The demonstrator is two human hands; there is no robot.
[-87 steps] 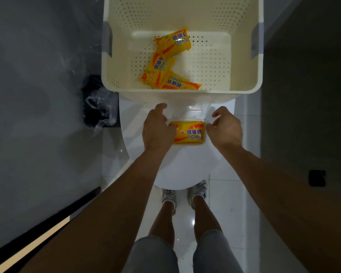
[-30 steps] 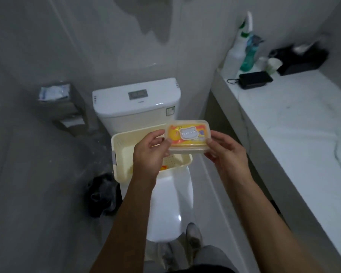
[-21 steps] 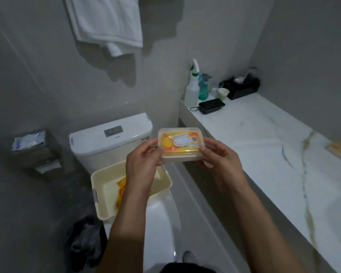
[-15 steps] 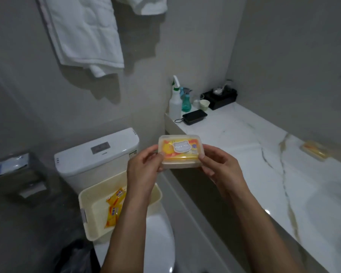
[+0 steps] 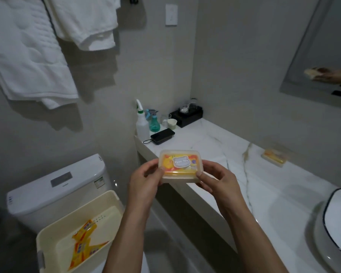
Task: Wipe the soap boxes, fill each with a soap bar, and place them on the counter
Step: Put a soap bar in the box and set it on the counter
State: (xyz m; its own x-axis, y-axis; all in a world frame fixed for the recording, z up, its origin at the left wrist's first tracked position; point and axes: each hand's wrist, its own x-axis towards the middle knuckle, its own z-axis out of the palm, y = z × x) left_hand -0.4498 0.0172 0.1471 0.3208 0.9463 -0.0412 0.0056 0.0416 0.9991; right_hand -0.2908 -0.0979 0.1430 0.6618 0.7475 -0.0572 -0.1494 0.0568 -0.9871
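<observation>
A white marble counter (image 5: 215,142) is seen at right, with a second filled soap box (image 5: 275,157) set near its back wall. A cream basket (image 5: 53,232) of yellow wrapped soap bars (image 5: 83,245), their print unreadable, is cut off below. A lidded soap box (image 5: 180,166) is held above the counter's front edge, pinched in the grip of the left hand (image 5: 144,182) and right hand (image 5: 219,184); its bear-shaped label is blurred.

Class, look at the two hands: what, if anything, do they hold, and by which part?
Both hold one soap box, lid shut: left hand at its left end, right hand at its right end.
</observation>
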